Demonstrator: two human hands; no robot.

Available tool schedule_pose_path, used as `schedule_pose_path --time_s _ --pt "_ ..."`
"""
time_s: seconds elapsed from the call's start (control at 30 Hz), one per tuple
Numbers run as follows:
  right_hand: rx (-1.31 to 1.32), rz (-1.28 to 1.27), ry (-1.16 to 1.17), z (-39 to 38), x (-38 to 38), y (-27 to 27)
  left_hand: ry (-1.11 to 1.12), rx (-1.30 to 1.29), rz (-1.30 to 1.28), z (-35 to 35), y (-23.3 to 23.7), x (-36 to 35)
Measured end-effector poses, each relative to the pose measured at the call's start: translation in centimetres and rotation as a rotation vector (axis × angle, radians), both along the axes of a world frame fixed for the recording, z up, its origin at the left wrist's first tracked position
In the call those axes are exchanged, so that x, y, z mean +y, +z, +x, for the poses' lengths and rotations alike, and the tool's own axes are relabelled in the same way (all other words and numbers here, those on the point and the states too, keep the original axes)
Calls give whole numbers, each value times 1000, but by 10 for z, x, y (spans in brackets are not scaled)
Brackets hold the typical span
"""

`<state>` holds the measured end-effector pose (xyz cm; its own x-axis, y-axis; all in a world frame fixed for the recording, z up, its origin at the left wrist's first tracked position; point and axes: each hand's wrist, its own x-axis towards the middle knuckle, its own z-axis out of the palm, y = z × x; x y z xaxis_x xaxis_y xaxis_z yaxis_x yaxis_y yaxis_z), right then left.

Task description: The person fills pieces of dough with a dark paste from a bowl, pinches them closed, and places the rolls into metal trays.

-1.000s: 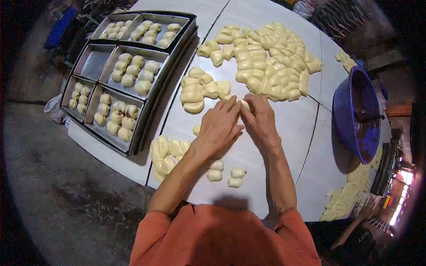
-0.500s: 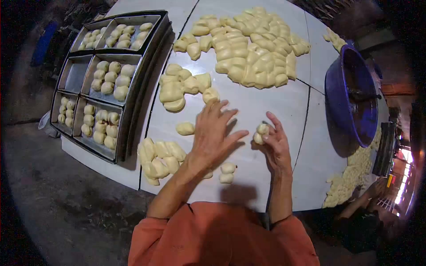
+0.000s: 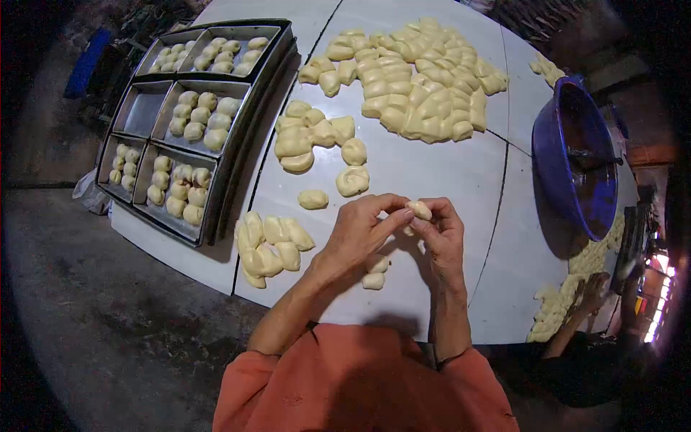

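Observation:
My left hand [image 3: 367, 229] and my right hand [image 3: 437, 232] meet above the white table, both pinching a small dough piece [image 3: 419, 209] between thumbs and fingers. Just below them two small dough rolls [image 3: 374, 272] lie side by side, partly behind my left hand. A round flattened dough piece [image 3: 353, 181] rests on the table beyond my left hand, with a single oval piece [image 3: 313, 199] to its left. Farther left lie a cluster of cut pieces [image 3: 270, 248] and, above it, another cluster [image 3: 309, 137].
Divided metal trays [image 3: 169, 133] with dough balls stand at the left. A large mass of dough pieces [image 3: 425, 83] covers the far middle. At the right are a purple basin [image 3: 551, 158], more dough [image 3: 558, 309] and another person's arm [image 3: 576, 317].
My left hand has moved right and down from the dough cluster to my right hand and now grips the piece too. A flattened round piece now shows below the upper cluster.

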<state>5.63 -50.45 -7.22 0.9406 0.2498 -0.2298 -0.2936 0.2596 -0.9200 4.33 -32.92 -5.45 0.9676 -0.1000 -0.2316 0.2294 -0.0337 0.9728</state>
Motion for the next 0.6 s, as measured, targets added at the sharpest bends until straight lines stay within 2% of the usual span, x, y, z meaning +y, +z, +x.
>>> schedule_pose_path --time_s 0.03,0.07,0.17,0.2,0.3,0.33,0.47,0.6 --pt "28 20 -10 -2 0 3 14 -6 -85 0 0 -3" --pt "59 3 -26 -3 2 10 53 8 -23 -2 4 -3" --pt "20 -119 24 -5 0 12 99 -316 282 -1 2 -3" --pt "98 -95 42 -7 -1 13 97 -309 259 -1 4 -3" --pt "35 -112 111 -7 -5 -2 -50 -97 176 -3 11 7" --pt "-21 -80 71 -6 -1 -1 -14 -115 162 -5 8 6" --pt "185 18 50 -3 2 -2 2 38 46 -6 11 8" --pt "180 -4 22 0 8 2 90 7 -81 -9 -23 12"
